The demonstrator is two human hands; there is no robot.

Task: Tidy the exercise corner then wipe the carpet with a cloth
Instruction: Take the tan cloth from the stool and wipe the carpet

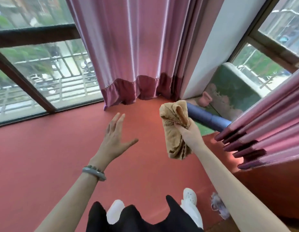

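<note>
My right hand [189, 133] grips a bunched tan cloth [174, 129] and holds it up above the red carpet [53, 156]. The cloth hangs down past my wrist. My left hand [114, 136] is stretched out flat over the carpet with its fingers spread, holding nothing. A rolled blue yoga mat [209, 118] lies in the corner to the right of the cloth. A pink kettlebell [205, 99] stands behind the mat, near the wall.
Pink curtains hang ahead [137, 56] and at the right [266, 118]. Large windows [36, 72] border the carpet on the left. A green patch of floor [204, 129] lies by the mat. My white shoes [189, 196] stand on the carpet; a small fluffy object [219, 206] lies beside them.
</note>
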